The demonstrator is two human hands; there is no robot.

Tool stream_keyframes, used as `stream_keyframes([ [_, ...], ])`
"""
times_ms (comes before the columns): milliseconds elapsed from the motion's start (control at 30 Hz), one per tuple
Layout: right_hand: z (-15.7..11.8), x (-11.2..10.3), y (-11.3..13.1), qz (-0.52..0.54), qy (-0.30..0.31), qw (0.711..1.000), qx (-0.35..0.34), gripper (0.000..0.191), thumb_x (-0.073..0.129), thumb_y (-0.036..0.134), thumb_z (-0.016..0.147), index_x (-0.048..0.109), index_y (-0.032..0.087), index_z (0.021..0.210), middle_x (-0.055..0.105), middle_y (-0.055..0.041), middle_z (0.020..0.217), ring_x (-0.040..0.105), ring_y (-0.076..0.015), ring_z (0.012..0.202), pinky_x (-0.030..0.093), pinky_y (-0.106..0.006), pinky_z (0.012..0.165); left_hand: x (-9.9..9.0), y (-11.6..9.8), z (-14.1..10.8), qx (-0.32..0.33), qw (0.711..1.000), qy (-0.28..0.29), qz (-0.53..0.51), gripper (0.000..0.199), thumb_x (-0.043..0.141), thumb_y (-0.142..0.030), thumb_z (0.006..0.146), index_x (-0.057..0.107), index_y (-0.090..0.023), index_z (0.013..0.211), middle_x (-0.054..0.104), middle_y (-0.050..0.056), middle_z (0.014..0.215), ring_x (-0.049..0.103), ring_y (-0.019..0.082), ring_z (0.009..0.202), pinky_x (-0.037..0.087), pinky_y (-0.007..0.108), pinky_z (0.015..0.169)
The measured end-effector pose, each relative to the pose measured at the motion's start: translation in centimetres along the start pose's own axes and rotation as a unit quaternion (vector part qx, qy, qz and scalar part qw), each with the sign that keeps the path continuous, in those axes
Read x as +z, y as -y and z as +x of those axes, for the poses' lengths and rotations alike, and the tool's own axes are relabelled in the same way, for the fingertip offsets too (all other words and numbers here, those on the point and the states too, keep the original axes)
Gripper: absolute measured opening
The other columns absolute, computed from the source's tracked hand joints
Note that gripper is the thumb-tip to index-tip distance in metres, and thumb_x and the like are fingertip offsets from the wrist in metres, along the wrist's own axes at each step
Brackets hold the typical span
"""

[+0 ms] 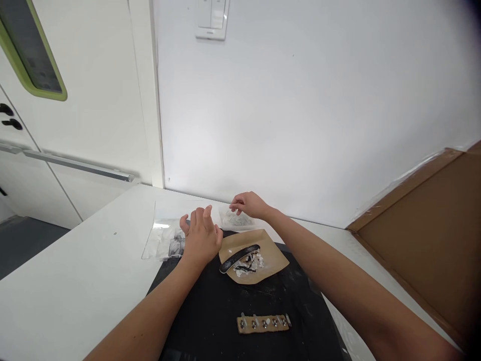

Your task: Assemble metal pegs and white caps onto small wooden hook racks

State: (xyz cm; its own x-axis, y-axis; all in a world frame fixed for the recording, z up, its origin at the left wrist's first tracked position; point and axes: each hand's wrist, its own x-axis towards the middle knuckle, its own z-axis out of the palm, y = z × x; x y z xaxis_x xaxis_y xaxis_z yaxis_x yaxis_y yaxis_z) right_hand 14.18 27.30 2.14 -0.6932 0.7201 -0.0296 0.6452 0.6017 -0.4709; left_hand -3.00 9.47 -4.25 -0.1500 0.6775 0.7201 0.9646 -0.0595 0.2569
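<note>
My left hand is raised beside a clear plastic case, its fingers bent but apart, with nothing visible in them. Over a clear container of small translucent pieces by the wall, my right hand has its fingertips pinched together. Whatever they hold, if anything, is too small to name. Between my arms lies a brown paper sheet with upturned edges. On it rest a dark curved nail file and white and black scraps.
Closer to me, a brown strip with several metal studs and clear nail tips lies on a black mat. The white table meets a white wall behind. A brown board stands at the right.
</note>
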Motion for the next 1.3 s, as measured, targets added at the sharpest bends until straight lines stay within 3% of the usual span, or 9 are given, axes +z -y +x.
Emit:
stream_keyframes([
  [167,0.0,0.4,0.0,-0.01,-0.015,1.0,0.018,0.029,0.065,0.038,0.105,0.067,0.017,0.126,0.071,-0.0088,0.123,0.072,-0.0211,0.103,0.062,-0.042,0.091,0.0,0.0,-0.1,0.001,1.0,0.0,-0.002,0.06,0.057,-0.015,0.088,0.038,-0.017,0.145,0.064,0.014,0.114,0.06,0.032,0.107,0.024,0.055,0.111],
  [333,-0.3,0.2,-0.2,-0.03,-0.011,0.999,0.014,0.033,0.066,0.036,0.105,0.065,0.018,0.132,0.069,-0.0099,0.129,0.071,-0.0229,0.107,0.062,-0.044,0.093,0.2,0.0,-0.2,0.012,1.0,0.002,-0.009,0.057,0.056,-0.015,0.088,0.041,-0.016,0.142,0.064,0.014,0.115,0.061,0.031,0.107,0.025,0.055,0.111],
  [667,-1.0,-1.6,0.8,-0.123,0.017,0.992,0.017,0.026,0.066,0.039,0.105,0.07,0.018,0.119,0.072,-0.0078,0.12,0.071,-0.0206,0.101,0.062,-0.04,0.09,0.1,-0.1,-0.2,0.013,1.0,0.0,-0.005,0.054,0.057,-0.015,0.087,0.044,-0.016,0.14,0.063,0.014,0.116,0.06,0.031,0.109,0.026,0.055,0.112],
  [833,-2.0,-2.4,1.4,-0.12,0.001,0.993,-0.012,0.027,0.06,0.04,0.107,0.075,0.018,0.1,0.078,-0.0052,0.099,0.072,-0.0184,0.087,0.059,-0.038,0.09,-0.3,-0.3,0.1,0.024,1.0,0.002,0.001,0.034,0.058,-0.015,0.087,0.058,-0.018,0.121,0.064,0.013,0.111,0.06,0.032,0.108,0.026,0.057,0.111],
  [933,-4.1,-2.9,2.2,-0.099,-0.025,0.994,-0.032,0.038,0.052,0.033,0.108,0.079,0.022,0.084,0.082,-0.0038,0.083,0.072,-0.021,0.082,0.055,-0.037,0.092,-0.6,-0.4,0.2,0.038,0.999,-0.004,-0.003,0.028,0.06,-0.015,0.086,0.061,-0.017,0.114,0.063,0.016,0.117,0.06,0.033,0.112,0.029,0.056,0.106],
  [1100,-11.0,-3.4,3.2,-0.043,-0.076,0.994,-0.059,0.035,0.051,0.045,0.108,0.082,0.028,0.102,0.082,-0.0019,0.111,0.074,-0.0246,0.103,0.056,-0.036,0.091,-0.9,-0.7,0.1,0.089,0.996,-0.015,-0.027,0.032,0.06,-0.014,0.088,0.061,-0.016,0.12,0.062,0.02,0.127,0.059,0.035,0.119,0.032,0.053,0.1],
  [1200,-15.3,-2.4,3.0,0.008,-0.112,0.989,-0.096,0.029,0.064,0.051,0.102,0.081,0.028,0.099,0.082,-0.0043,0.103,0.074,-0.0248,0.096,0.056,-0.038,0.087,-1.0,-1.0,-0.1,0.105,0.993,-0.022,-0.038,0.03,0.06,-0.013,0.089,0.063,-0.015,0.118,0.063,0.02,0.124,0.059,0.035,0.117,0.033,0.054,0.098],
  [1300,-18.9,-0.6,2.3,0.03,-0.118,0.981,-0.155,0.022,0.071,0.045,0.101,0.078,0.029,0.089,0.08,-0.0003,0.091,0.072,-0.0205,0.082,0.047,-0.045,0.107,-0.9,-1.1,-0.2,0.116,0.991,-0.037,-0.05,0.028,0.062,-0.013,0.088,0.064,-0.015,0.116,0.063,0.019,0.119,0.06,0.034,0.111,0.037,0.053,0.094],
])
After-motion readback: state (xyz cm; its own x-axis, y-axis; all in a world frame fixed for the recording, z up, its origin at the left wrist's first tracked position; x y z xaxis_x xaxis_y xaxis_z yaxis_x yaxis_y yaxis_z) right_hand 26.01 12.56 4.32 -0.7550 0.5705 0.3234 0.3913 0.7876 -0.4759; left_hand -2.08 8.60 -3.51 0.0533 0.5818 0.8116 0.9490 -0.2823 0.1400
